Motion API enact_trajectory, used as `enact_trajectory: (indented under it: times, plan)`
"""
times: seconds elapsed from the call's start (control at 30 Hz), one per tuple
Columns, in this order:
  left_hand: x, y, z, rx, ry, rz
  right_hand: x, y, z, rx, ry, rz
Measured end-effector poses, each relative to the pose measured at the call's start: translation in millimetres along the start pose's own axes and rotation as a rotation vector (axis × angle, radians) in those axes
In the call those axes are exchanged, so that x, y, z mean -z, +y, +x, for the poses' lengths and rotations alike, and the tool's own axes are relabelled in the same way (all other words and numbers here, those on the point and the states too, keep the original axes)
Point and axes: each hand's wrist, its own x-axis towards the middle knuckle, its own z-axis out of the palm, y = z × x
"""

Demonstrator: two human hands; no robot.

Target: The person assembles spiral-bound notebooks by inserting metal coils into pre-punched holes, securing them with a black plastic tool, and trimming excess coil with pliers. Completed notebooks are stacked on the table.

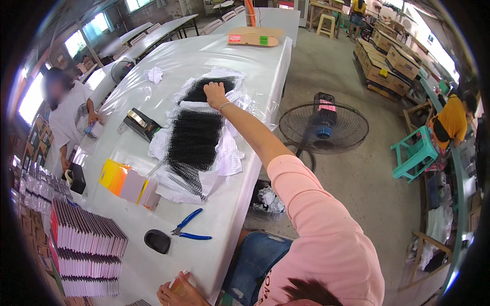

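Observation:
My right arm stretches across the table, and my right hand [215,95] is closed over the far pile of black spiral binding coils [196,92]; what its fingers grip is hidden. A larger heap of black coils [194,138] lies nearer on crumpled white paper [230,153], some loose at its near end. At the bottom edge my left hand [179,293] is closed around a small notebook [179,281], mostly covered by the fingers. Blue-handled cutting pliers [191,227] lie open on the table beside a dark oval pad-like object [157,241].
Yellow-covered notebooks [125,181] and a tape dispenser [142,124] lie left of the coils. Stacks of bound notebooks [89,250] stand near left. A co-worker in white [71,112] is across the table. A standing fan [324,127] and cartons [385,64] are to the right.

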Motion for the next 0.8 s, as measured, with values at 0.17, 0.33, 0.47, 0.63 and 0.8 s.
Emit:
enact_trajectory:
  times: [0.17, 0.33, 0.47, 0.63, 0.8]
  plan:
    - [-11.3, -1.4, -2.5, -0.035, 0.028, 0.045, 19.2, 11.3, 0.1, -0.098, 0.137, 0.244]
    - [-7.4, -0.6, -3.6, -0.038, 0.033, 0.045, 53.7, -13.9, 5.4, -0.101, 0.148, 0.419]
    - [-5.2, -8.1, -5.7, 0.102, -0.116, -0.167, 57.0, -16.6, 7.6, -0.005, 0.136, 0.183]
    - [-21.5, -9.2, -1.8, 0.06, 0.049, -0.233, 74.7, -23.7, 6.1, -0.005, -0.09, 0.444]
    - [-21.9, -10.4, -4.5, 0.12, 0.066, -0.258, 194.3, -105.8, -88.7, 0.242, -0.402, 1.383]
